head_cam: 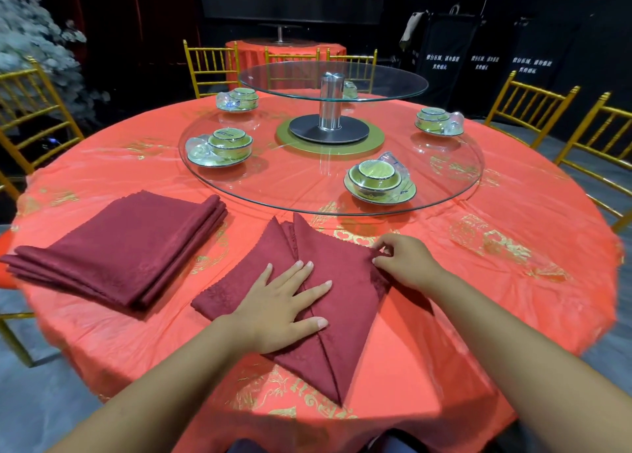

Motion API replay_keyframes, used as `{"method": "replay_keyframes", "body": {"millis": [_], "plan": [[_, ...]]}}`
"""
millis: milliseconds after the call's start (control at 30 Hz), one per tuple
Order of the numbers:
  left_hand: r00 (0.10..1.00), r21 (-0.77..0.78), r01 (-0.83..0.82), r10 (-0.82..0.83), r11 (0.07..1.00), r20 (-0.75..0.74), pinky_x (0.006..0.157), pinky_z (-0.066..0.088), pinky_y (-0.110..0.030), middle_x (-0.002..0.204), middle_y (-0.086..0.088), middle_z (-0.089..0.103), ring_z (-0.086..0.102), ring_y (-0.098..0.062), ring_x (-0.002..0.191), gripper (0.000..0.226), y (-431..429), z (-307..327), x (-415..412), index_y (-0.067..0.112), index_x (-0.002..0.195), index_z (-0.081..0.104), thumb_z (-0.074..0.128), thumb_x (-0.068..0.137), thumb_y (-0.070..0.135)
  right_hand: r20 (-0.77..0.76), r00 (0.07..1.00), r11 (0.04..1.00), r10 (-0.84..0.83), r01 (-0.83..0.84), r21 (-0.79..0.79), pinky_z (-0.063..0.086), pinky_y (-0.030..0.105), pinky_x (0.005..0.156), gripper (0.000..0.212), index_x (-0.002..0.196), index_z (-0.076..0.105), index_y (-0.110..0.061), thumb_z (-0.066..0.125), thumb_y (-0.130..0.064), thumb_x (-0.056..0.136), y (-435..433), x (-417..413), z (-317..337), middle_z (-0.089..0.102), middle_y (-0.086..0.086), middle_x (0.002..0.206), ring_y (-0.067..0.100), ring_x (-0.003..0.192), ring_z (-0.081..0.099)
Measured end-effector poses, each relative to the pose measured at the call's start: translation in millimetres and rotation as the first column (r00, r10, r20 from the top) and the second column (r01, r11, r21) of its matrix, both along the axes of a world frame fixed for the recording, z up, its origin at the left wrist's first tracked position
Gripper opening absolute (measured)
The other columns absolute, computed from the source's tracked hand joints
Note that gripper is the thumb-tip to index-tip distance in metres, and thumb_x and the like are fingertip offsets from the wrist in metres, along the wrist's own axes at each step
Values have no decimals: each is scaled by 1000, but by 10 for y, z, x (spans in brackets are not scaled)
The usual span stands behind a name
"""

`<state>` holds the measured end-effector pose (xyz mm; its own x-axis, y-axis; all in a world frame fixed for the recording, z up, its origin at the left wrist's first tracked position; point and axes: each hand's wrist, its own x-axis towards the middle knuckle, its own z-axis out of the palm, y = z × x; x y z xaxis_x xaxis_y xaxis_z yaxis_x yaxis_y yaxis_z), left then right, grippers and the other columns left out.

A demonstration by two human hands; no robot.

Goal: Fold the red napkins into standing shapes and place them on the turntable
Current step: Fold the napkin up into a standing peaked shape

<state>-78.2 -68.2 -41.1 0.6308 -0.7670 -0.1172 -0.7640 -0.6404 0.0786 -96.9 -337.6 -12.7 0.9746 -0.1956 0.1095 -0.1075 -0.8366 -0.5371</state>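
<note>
Napkin (345,302) lay flat on the tablecloth (478,298) at the near side of the table, just short of the turntable (290,198) rim. It was folded to a kite shape: two flaps met at a centre seam, with the point toward the person and loose tips fanned at the far end. Left hand (287,302) pressed flat across the seam, fingers straight and spread, gripping nothing. Right hand (407,261) had fingers curled, pinching the napkin's right corner. Nothing stood up yet, and there was no folded shape on the turntable. Risks, my read: the tablecloth looked like slick, wrinkled film, so a pull on that right corner could drag the whole napkin sideways if the left palm eased off. That would open the seam. The far tips sat offset from each other, and uneven layers would likely give a lopsided base that tips over on glass. Placement risk: the bowl set (379,182) sat on the turntable near its near rim, right of centre, so a reach past it could clip it. A nudge on the glass might also spin it, though I couldn't tell how freely it turns. Napkin stack (119,247) lay to the left, well apart from the fold, so low risk there.
</note>
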Motion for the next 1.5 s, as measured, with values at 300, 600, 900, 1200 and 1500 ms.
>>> {"method": "replay_keyframes", "body": {"millis": [300, 600, 900, 1200, 1500], "plan": [[992, -533, -126, 96, 837, -84, 113, 23, -27, 148, -2, 41, 35, -16, 138, 46, 168, 222, 172, 23, 140, 46, 56, 95, 27, -108, 993, 994, 55, -65, -87, 42, 31, 68, 18, 83, 62, -21, 73, -33, 76, -16, -200, 19, 56, -5, 80, 14, 80, 52], [770, -175, -631, 638, 756, -17, 67, 46, -33, 74, -4, 62, 62, -29, 88, 46, 343, 359, 601, 15, 72, 57, 67, 74, 60, -245, 969, 993, -45, 17, -116, 49, 37, 72, 46, 82, 60, -11, 75, -53, 69, 227, 47, 79, 64, 3, 82, 24, 82, 59], [728, -2, -681, 677, 732, -106, 59, 37, -30, 64, -1, 50, 54, -26, 71, 60, 314, 451, 668, 14, 60, 51, 58, 75, 71, -365, 931, 999, -12, -4, -45, 25, 30, 46, 51, 54, 39, -14, 80, -40, 68, 344, 78, 238, 40, 0, 54, 17, 50, 38], [570, -94, -730, 527, 677, -631, 70, 38, -30, 85, -7, 59, 53, -25, 77, 34, 425, 578, 641, 8, 79, 61, 75, 77, 39, -446, 890, 992, 88, -37, 123, 38, 27, 58, 36, 72, 58, -15, 67, -48, 81, 360, -20, 292, 58, 0, 76, 18, 66, 53], [619, -206, -690, 418, 694, -666, 68, 49, -32, 78, -10, 65, 60, -24, 70, 14, 346, 718, 544, 5, 75, 66, 73, 81, 16, -291, 952, 956, 91, -2, 293, 43, 27, 62, 20, 67, 62, -16, 68, -24, 84, 443, -18, 387, 62, -1, 69, 18, 67, 58]]}}
